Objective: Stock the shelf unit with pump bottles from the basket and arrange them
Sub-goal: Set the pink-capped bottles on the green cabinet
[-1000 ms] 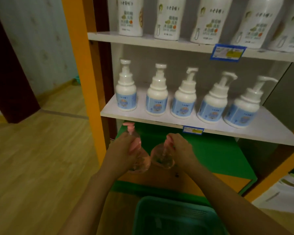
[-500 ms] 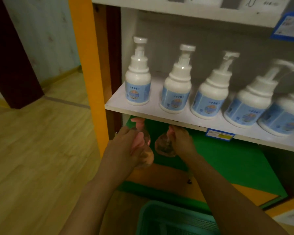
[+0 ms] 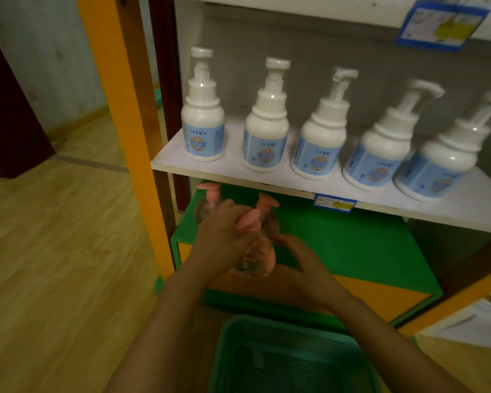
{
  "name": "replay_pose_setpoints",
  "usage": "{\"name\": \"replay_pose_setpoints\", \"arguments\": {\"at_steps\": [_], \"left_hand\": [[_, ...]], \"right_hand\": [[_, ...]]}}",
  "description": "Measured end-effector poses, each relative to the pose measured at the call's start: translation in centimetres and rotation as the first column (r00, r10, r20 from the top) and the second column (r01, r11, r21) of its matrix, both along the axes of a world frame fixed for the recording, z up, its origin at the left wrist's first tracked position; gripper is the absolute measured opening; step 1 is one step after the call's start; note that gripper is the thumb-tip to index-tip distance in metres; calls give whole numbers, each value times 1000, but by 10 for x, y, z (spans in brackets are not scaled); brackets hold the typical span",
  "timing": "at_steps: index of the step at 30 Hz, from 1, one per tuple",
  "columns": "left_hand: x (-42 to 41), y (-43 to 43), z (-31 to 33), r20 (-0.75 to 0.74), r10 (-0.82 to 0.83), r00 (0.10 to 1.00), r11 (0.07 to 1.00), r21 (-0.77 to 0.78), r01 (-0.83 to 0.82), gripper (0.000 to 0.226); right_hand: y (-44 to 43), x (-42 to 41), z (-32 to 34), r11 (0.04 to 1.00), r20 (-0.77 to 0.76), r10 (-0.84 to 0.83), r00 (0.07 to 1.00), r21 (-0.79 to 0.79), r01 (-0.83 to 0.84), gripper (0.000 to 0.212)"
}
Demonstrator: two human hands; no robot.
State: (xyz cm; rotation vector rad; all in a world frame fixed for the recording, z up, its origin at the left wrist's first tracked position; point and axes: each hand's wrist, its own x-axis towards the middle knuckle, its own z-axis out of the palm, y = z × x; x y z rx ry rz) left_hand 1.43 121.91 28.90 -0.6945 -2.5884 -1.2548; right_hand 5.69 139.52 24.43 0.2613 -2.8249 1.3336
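1. Our left hand [image 3: 224, 239] grips a clear pump bottle with a pink pump [image 3: 257, 245], held upright.
2. Our right hand [image 3: 304, 259] sits just beside it; whether it grips, we cannot tell.
3. The green shelf [image 3: 352, 245] lies just ahead and below, where two pink-pump bottles [image 3: 210, 202] already stand.
4. The basket [image 3: 289, 358] sits nearest us.
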Motion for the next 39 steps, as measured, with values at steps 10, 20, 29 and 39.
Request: {"name": "replay_pose_setpoints", "arguments": {"at_steps": [10,20,29,39], "left_hand": [[14,81,-6,262,-141,955,975,202,89,34],[-5,115,-36,639,-183,747,949,314,-36,42],[-20,136,-60,626,-180,759,939,338,-56,44],[-14,126,-81,502,-189,844,938,346,4,55]], "right_hand": [[57,11,-22,981,10,-192,981,7,192,29],[96,-35,-38,970,34,-240,970,-40,242,50],[108,-56,-57,961,149,-225,963,-128,244,56],[110,-34,-58,955,97,-292,951,-20,295,76]]}}
